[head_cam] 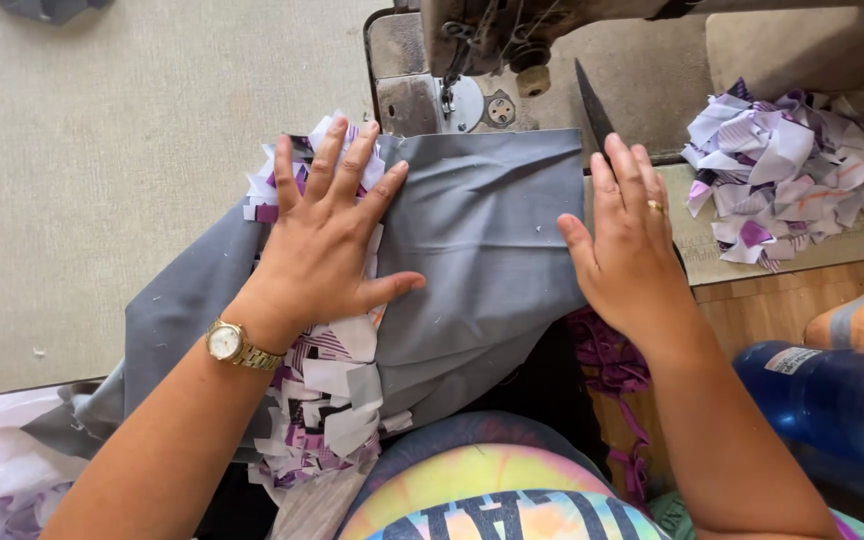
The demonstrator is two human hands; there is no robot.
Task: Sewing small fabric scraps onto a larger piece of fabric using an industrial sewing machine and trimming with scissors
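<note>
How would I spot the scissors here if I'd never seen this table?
Start at the metal sewing machine at the top of the table. Just right of it, a dark pointed scissor blade pokes up behind the grey cloth, above the right hand. It is the only thin, dark, hard-edged thing among soft fabric.

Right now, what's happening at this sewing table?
A person sits at a sewing machine with both hands flat on a sheet of grey fabric. The left hand presses, fingers spread, where the grey fabric meets a strip of purple-and-white cloth scraps. The right hand holds down the fabric's right edge, next to a dark scissor blade. A heap of similar scraps lies to the right, and a blue plastic bottle lies nearby.
</note>
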